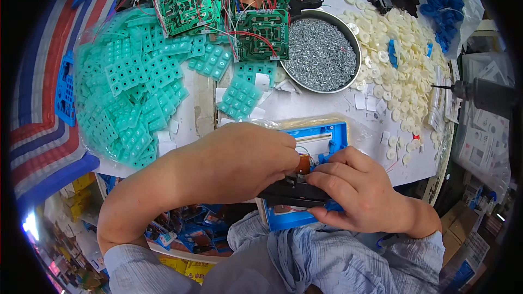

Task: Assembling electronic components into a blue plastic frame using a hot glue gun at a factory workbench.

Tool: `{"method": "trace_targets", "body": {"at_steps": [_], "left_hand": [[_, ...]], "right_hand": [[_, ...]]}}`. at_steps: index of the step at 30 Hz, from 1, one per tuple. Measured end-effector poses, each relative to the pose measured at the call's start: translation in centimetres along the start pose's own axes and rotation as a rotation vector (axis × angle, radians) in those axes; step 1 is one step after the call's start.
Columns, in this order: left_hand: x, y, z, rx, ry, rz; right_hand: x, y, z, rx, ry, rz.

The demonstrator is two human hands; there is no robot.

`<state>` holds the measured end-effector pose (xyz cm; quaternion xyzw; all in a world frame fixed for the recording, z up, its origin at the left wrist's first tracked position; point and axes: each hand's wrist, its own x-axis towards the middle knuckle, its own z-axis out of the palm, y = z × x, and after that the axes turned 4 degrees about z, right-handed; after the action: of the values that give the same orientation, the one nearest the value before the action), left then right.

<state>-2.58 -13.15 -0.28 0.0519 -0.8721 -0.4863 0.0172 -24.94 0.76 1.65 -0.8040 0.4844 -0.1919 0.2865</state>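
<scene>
My left hand (234, 163) and my right hand (357, 190) meet over a blue plastic casing (321, 136) at the table's near edge. Both grip a black part (291, 191) lying across the casing. A small copper-coloured piece (303, 163) shows between my fingertips, with thin wires beside it. The casing's lower end (289, 219) sticks out under my right hand. Most of the casing's inside is hidden by my hands.
A heap of teal rubber keypads (133, 81) fills the left. Green circuit boards with red wires (218, 5) lie at the back. A round metal bowl of screws (321, 51) stands centre back, cream plastic discs (397, 54) to its right, and an electric screwdriver (479, 92) hangs at far right.
</scene>
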Motion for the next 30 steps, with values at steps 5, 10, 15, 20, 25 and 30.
{"method": "trace_targets", "body": {"at_steps": [5,10,15,20,25,30], "left_hand": [[0.2,0.2,-0.4,0.104,-0.019,0.054],[0.3,0.7,0.0,0.177,0.040,0.085],[0.1,0.8,0.4,0.201,0.083,0.098],[-0.6,3.0,0.5,0.334,-0.016,-0.015],[-1.7,5.7,2.0,0.546,-0.011,-0.118],[-3.0,5.0,5.1,0.666,0.194,-0.066]], "right_hand": [[0.2,-0.1,0.0,-0.008,-0.001,-0.005],[0.4,0.1,0.0,-0.005,0.009,-0.010],[0.3,0.1,0.1,-0.021,0.029,-0.019],[0.0,0.1,0.3,-0.048,0.035,-0.025],[-0.2,0.0,0.3,-0.050,0.045,-0.017],[0.0,-0.2,0.4,-0.051,-0.002,-0.039]]}}
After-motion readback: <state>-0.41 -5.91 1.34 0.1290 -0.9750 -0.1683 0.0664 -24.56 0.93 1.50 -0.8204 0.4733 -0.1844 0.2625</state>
